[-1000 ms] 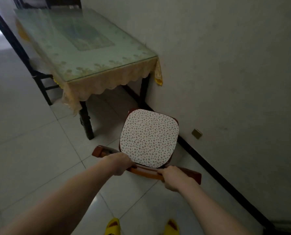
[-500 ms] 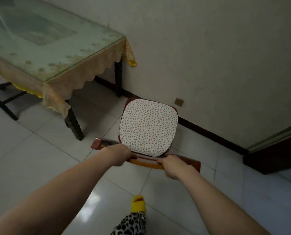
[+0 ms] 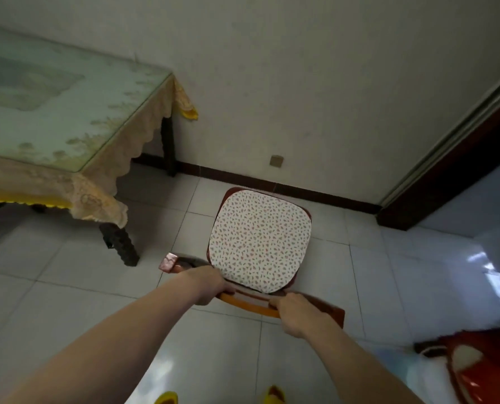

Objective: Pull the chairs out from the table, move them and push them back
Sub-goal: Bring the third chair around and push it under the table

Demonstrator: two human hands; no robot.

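Note:
A wooden chair with a white speckled seat cushion stands on the tiled floor, to the right of the table and apart from it. The seat faces the wall. My left hand grips the left part of the chair's top rail. My right hand grips the rail further right. The table with a glass top and a yellow lace cloth stands at the left against the wall.
The white wall runs close behind the chair, with a dark skirting board and a small wall socket. A dark door frame stands at the right. A red object lies on the floor at bottom right. Yellow slippers show at the bottom edge.
With both hands on its rail, the chair has moved right along the wall, away from the table's end. The door frame and the red object have come into view.

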